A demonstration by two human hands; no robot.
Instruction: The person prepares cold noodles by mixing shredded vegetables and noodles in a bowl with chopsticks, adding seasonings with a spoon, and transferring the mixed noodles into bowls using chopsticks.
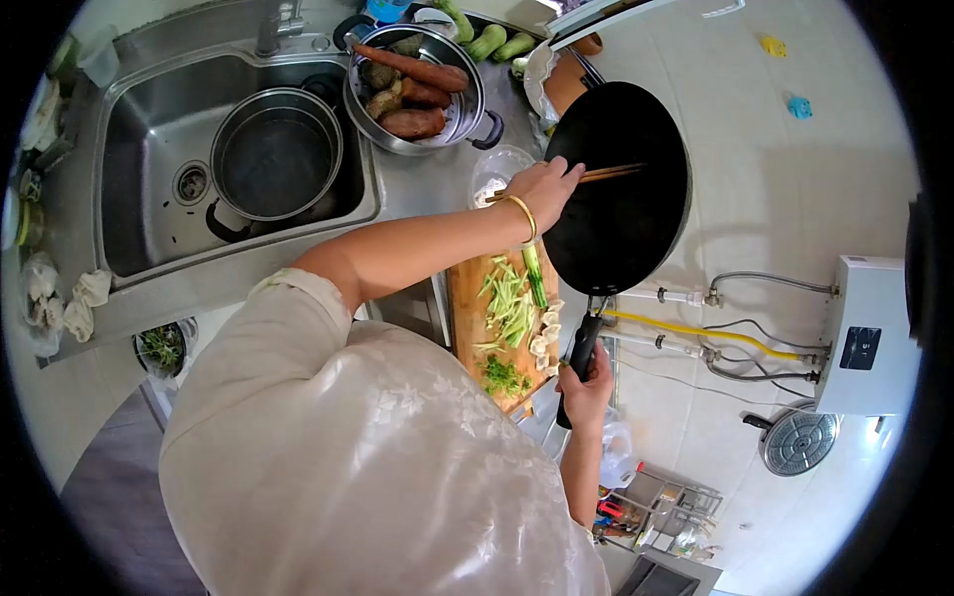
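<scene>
My left hand (547, 191), with a gold bangle at the wrist, is closed round wooden chopsticks (618, 173) whose ends reach over a black wok (618, 223). No food can be made out on the wok's dark inner face. My right hand (588, 385) grips the wok's black handle (579, 360). Beside the wok lies a wooden cutting board (467, 298). It bears pale green vegetable strips (509, 310), chopped greens (505, 377), a longer green piece (535, 275) and several whitish pieces (545, 341) along one edge. A clear bowl (509, 159) with something white in it is partly behind my left hand.
A pot (276, 154) sits in the steel sink (149, 109). Next to it, a steamer (467, 134) holds carrots and other root vegetables. Green vegetables (487, 42) lie behind it. A water heater (874, 328) with pipes and a hanging lid (800, 442) are on the wall.
</scene>
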